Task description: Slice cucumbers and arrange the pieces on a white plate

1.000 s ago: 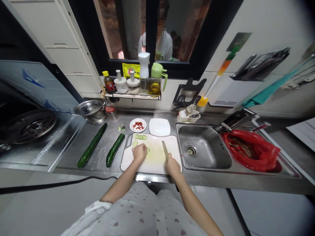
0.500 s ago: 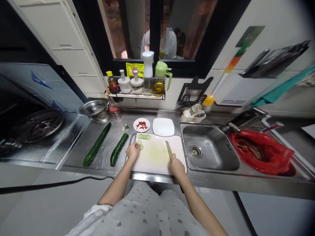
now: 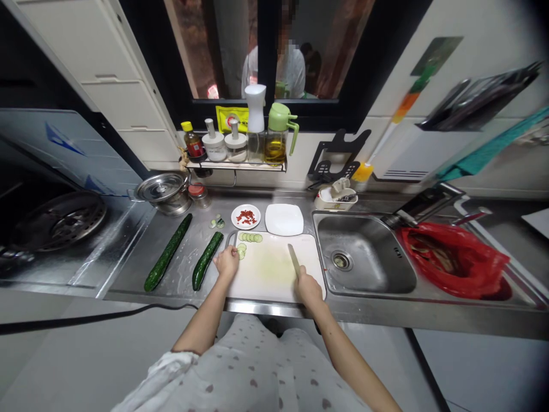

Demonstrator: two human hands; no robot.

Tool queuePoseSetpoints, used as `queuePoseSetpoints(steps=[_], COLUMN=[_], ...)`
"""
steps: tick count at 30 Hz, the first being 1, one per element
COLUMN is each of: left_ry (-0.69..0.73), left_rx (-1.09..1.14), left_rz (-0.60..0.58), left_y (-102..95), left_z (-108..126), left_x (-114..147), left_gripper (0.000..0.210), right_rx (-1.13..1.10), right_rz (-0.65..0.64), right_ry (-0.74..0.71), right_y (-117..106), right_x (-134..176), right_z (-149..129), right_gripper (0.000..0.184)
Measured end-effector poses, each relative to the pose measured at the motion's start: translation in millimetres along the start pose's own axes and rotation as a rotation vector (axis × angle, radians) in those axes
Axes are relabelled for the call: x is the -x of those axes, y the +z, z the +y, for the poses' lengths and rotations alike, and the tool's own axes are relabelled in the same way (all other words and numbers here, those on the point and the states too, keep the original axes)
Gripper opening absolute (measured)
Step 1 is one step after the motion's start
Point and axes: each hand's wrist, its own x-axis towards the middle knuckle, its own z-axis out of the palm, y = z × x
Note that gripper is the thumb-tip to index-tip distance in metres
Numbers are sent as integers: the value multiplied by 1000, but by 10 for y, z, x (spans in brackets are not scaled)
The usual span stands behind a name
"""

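My right hand (image 3: 309, 286) is wrapped round the handle of a kitchen knife (image 3: 293, 257), its blade pointing away from me over the white cutting board (image 3: 266, 286). At the board's left edge my left hand (image 3: 226, 262) is curled, with its fingertips against a pale cucumber slice (image 3: 241, 255). A row of overlapping cucumber slices (image 3: 251, 237) lies at the top left of the board. To the left of the board rest a shorter cut cucumber (image 3: 207, 261) and a long whole cucumber (image 3: 168, 253). Small cucumber end pieces (image 3: 217, 222) lie behind the shorter one.
Behind the board stand a small plate of chopped red pieces (image 3: 246, 225) and a square white plate (image 3: 283, 220). A sink (image 3: 364, 272) adjoins on the right, with a red plastic bag (image 3: 463, 280) beyond. A lidded pot (image 3: 163, 194) and a red-lidded jar (image 3: 198, 195) stand back left.
My left hand has shifted slightly left, and the lower cucumber slice at its fingertips has moved left with it, closer under the other loose slice. The knife hand stays in place.
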Motion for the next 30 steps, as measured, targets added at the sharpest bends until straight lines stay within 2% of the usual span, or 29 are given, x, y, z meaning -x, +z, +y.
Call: queuePoseSetpoints(steps=[7, 13, 22, 26, 30], left_ry=[13, 95, 250, 304, 327], left_rx=[-34, 5, -98, -160, -194], left_rz=[33, 36, -26, -69, -58], left_y=[8, 63, 142, 144, 162], left_z=[60, 316, 677, 746, 766], left_x=[17, -13, -192, -265, -301], left_gripper=[21, 23, 38, 37, 33], right_rx=[-19, -14, -19, -6, -17], right_rz=[-4, -7, -7, -27, -25], right_ry=[-8, 2, 4, 14, 6], right_y=[6, 6, -18, -34, -42], right_x=[4, 14, 33, 43, 41], right_z=[-11, -27, -39, -41, -39], right_gripper=[32, 33, 33, 33, 33])
